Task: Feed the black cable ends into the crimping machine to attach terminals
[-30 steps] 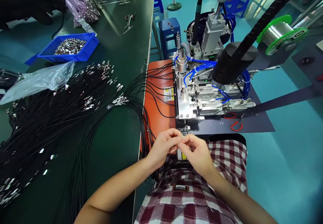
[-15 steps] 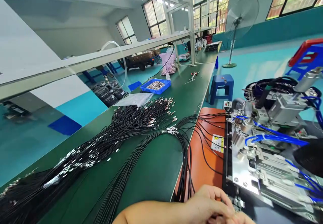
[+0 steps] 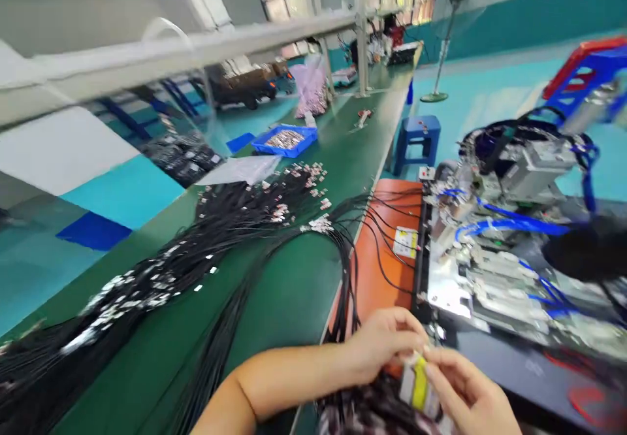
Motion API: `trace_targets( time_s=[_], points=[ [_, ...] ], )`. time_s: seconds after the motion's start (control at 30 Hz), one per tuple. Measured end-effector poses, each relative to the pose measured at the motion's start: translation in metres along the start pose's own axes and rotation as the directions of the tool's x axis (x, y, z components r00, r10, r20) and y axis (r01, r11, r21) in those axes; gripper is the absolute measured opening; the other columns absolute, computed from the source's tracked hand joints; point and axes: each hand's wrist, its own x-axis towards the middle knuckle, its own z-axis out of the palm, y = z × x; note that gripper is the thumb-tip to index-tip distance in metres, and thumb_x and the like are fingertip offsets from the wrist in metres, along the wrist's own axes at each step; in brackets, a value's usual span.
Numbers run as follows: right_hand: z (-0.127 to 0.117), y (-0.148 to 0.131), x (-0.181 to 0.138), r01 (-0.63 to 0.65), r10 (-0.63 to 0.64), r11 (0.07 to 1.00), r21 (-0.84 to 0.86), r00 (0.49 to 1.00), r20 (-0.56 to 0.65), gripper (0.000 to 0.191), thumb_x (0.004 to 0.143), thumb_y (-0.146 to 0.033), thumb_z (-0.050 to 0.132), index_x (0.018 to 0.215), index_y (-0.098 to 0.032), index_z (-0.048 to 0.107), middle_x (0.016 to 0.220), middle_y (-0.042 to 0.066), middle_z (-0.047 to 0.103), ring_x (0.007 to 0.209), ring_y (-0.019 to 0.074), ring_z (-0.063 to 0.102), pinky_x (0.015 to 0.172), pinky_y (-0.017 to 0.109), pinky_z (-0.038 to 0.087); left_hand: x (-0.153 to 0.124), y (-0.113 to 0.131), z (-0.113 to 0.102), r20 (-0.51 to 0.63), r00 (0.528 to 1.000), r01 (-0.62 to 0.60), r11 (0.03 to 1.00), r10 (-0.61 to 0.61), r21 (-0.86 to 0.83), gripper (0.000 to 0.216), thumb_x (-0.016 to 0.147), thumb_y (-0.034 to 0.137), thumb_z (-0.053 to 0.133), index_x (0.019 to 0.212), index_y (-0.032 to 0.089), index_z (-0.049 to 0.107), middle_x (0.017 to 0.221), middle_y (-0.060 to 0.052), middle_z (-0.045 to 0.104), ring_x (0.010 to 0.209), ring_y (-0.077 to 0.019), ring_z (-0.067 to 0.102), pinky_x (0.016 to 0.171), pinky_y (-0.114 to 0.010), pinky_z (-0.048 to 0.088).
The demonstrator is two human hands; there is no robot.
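My left hand (image 3: 389, 343) reaches in from the lower left, its fingers closed in a pinch. The fingertips meet those of my right hand (image 3: 465, 386), which is pinched too. Whatever lies between the fingertips is too small and blurred to name. Just below them is a yellow and white label (image 3: 420, 383), partly covered by my right fingers. A bundle of black cables (image 3: 345, 278) hangs over the table edge beside my left wrist. Its white connector ends (image 3: 319, 225) lie on the green table.
A large pile of black cables (image 3: 215, 232) covers the left of the green table (image 3: 294, 291). Behind it sits a blue tray (image 3: 284, 141) of small metal parts. A machine (image 3: 490, 272) with blue hoses stands at right, beside an orange surface (image 3: 377, 258). A blue stool (image 3: 418, 141) stands beyond.
The view has tipped downward and blurred, so the scene sits higher. My right hand, mostly out of frame before, now shows with its fingertips against my left hand's.
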Motion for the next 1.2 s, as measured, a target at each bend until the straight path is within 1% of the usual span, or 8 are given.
trace_targets(
  time_s=[0.1,0.17,0.23,0.43,0.8,0.97,1.1,1.2],
  points=[
    [-0.011,-0.01,-0.005,0.035,-0.039,0.994,-0.101,0.999,-0.033,0.028,0.071,-0.045,0.072,0.081,-0.019,0.07,0.074,0.005,0.07,0.066,0.0183,0.062,0.06,0.025,0.052,-0.002,-0.001,-0.003,0.042,0.999,-0.007,0.999,0.005,0.034,0.028,0.066,0.032,0.076,0.078,0.012,0.06,0.053,0.007,0.045,0.044,-0.0026,0.029,0.043,-0.019,0.015],
    [-0.012,-0.01,-0.007,0.02,-0.027,0.993,-0.119,0.998,-0.057,0.027,0.077,-0.045,0.067,0.084,-0.018,0.068,0.068,0.003,0.065,0.057,0.0146,0.055,0.051,0.024,0.045,0.0,-0.002,-0.007,0.064,0.997,0.031,0.998,-0.034,0.049,0.027,0.073,0.032,0.072,0.087,0.012,0.061,0.054,0.008,0.044,0.044,-0.0029,0.027,0.043,-0.019,0.015],
    [-0.01,-0.008,-0.008,0.012,-0.018,0.995,-0.102,0.998,-0.063,0.026,0.08,-0.043,0.065,0.085,-0.018,0.068,0.066,0.002,0.062,0.056,0.013,0.05,0.051,0.024,0.042,0.001,-0.004,-0.009,0.092,0.994,0.053,0.996,-0.06,0.076,0.025,0.077,0.033,0.069,0.09,0.012,0.062,0.054,0.007,0.043,0.043,-0.0032,0.027,0.043,-0.019,0.016],
    [-0.002,-0.006,-0.01,0.029,-0.036,0.997,-0.067,0.995,-0.097,0.023,0.082,-0.041,0.064,0.086,-0.018,0.066,0.074,0.003,0.062,0.062,0.0133,0.05,0.054,0.025,0.04,-0.003,-0.007,-0.01,0.121,0.991,0.043,0.995,-0.055,0.093,0.02,0.083,0.032,0.065,0.087,0.014,0.058,0.049,0.009,0.04,0.043,-0.004,0.026,0.045,-0.02,0.019],
    [0.005,-0.006,-0.009,0.17,-0.208,0.96,-0.223,0.965,-0.159,0.017,0.083,-0.035,0.065,0.084,-0.019,0.066,0.071,0.001,0.06,0.06,0.0126,0.049,0.054,0.025,0.04,-0.002,-0.008,-0.008,0.103,0.994,0.034,0.995,-0.044,0.093,0.023,0.081,0.033,0.068,0.087,0.015,0.055,0.05,0.009,0.04,0.045,-0.0044,0.029,0.045,-0.019,0.019],
    [0.005,-0.008,-0.006,0.198,-0.244,0.944,-0.265,0.958,-0.152,0.016,0.085,-0.032,0.061,0.077,-0.019,0.063,0.071,0.001,0.059,0.062,0.0132,0.048,0.057,0.026,0.04,-0.002,-0.008,-0.008,0.104,0.993,0.037,0.995,-0.046,0.09,0.025,0.079,0.033,0.07,0.087,0.014,0.055,0.058,0.007,0.045,0.047,-0.0035,0.034,0.044,-0.017,0.019],
    [0.004,-0.008,-0.004,0.128,-0.14,0.983,-0.13,0.986,-0.091,0.02,0.088,-0.036,0.058,0.076,-0.019,0.057,0.065,-0.002,0.049,0.055,0.0113,0.042,0.051,0.024,0.035,-0.001,-0.009,-0.008,0.106,0.994,0.005,0.996,-0.014,0.085,0.027,0.077,0.034,0.072,0.086,0.014,0.056,0.07,0.004,0.05,0.046,-0.0017,0.037,0.043,-0.018,0.022],
    [0.002,-0.007,-0.003,0.051,-0.05,0.998,0.036,0.998,-0.03,0.023,0.088,-0.038,0.057,0.075,-0.019,0.053,0.059,-0.005,0.041,0.05,0.0086,0.033,0.046,0.022,0.029,0.0,-0.01,-0.008,0.132,0.991,-0.011,0.996,-0.001,0.088,0.026,0.078,0.031,0.071,0.084,0.014,0.054,0.067,0.006,0.046,0.046,-0.0011,0.033,0.044,-0.018,0.022]
  ],
)
